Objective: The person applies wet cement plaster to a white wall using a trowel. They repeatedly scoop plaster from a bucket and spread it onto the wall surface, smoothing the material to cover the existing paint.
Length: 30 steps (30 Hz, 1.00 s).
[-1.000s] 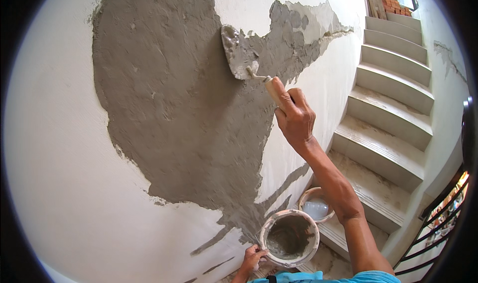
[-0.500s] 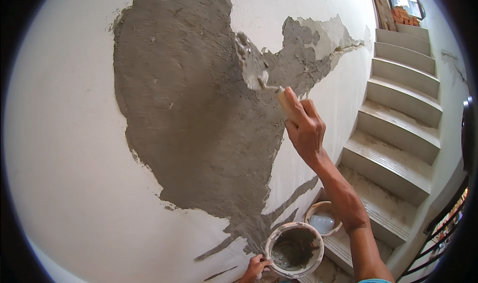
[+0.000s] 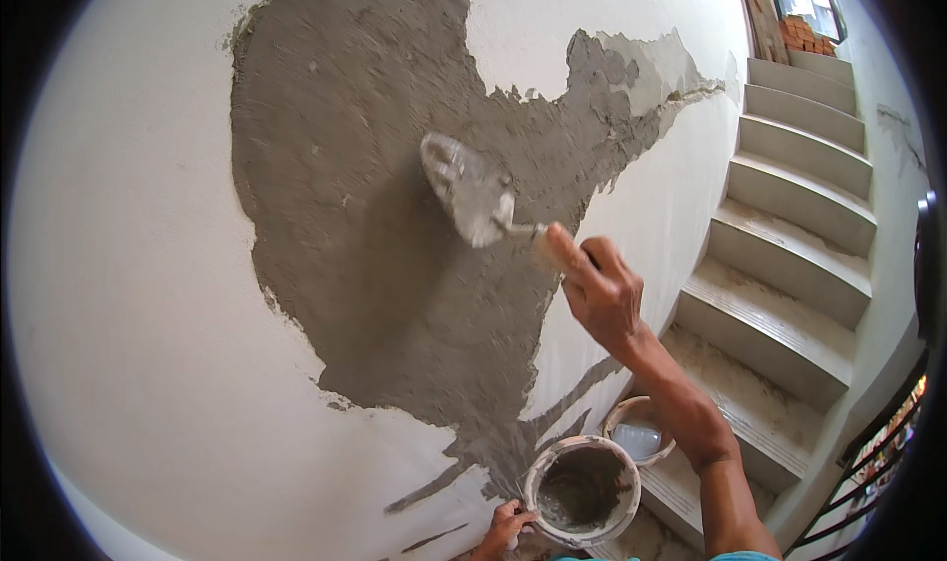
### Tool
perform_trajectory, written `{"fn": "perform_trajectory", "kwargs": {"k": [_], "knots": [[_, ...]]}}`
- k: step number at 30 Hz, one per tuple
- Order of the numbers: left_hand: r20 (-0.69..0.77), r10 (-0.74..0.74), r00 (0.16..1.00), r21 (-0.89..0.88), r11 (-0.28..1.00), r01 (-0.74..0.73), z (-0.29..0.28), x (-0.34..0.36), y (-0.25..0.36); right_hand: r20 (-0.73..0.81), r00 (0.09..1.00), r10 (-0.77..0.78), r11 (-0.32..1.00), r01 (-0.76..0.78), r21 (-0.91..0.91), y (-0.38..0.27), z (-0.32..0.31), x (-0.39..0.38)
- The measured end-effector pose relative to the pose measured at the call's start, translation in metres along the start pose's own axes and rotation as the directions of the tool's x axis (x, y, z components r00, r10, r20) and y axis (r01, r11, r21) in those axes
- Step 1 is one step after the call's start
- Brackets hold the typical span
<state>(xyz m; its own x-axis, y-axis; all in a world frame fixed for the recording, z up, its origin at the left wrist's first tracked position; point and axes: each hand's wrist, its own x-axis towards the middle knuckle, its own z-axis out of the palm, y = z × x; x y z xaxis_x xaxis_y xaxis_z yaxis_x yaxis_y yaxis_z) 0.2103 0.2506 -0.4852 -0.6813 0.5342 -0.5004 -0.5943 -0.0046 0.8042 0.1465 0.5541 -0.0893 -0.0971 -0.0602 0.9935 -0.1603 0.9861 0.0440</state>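
Observation:
My right hand [image 3: 604, 287] is closed round the handle of a trowel [image 3: 472, 191], its thumb stretched along the grip. The metal blade, smeared with wet mortar, is over the large grey mortar patch [image 3: 326, 166] on the white wall; whether it touches cannot be told. Low in the picture, my left hand [image 3: 509, 527] grips the rim of a round bucket [image 3: 534, 497] from its left side. Grey mortar [image 3: 582, 487] lies inside that bucket and coats its inner wall.
A second bucket [image 3: 667, 454] with a whitish translucent container [image 3: 637, 438] in it stands behind the first, on the stairs. Pale steps [image 3: 779, 285] climb along the right toward stacked bricks [image 3: 804, 36]. A dark metal railing [image 3: 858, 492] borders the lower right.
My right hand has brought the trowel down and to the left, from the patch's upper right edge to its middle. My left hand stays on the bucket's rim.

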Motion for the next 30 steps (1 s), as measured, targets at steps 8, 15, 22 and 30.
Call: {"fn": "perform_trajectory", "kwargs": {"k": [8, 15, 22, 30], "knots": [[-0.003, 0.016, 1.0, 0.063, 0.998, -0.016, 0.012, -0.012, 0.013, -0.06, 0.992, 0.111, 0.993, -0.113, -0.035, 0.019, 0.021, 0.028], [0.054, 0.066, 0.996, 0.112, 0.991, -0.071, 0.009, -0.011, 0.012, 0.075, 0.991, 0.109, 0.992, -0.113, 0.062, 0.007, -0.001, -0.044], [0.036, 0.023, 0.999, 0.08, 0.996, -0.026, 0.01, -0.012, 0.011, -0.065, 0.934, 0.351, 0.936, -0.352, 0.005, 0.048, 0.0, -0.016], [0.036, 0.036, 0.999, 0.076, 0.996, -0.039, 0.012, -0.015, 0.012, -0.08, 0.966, 0.247, 0.964, -0.253, -0.086, 0.021, 0.025, -0.03]]}}
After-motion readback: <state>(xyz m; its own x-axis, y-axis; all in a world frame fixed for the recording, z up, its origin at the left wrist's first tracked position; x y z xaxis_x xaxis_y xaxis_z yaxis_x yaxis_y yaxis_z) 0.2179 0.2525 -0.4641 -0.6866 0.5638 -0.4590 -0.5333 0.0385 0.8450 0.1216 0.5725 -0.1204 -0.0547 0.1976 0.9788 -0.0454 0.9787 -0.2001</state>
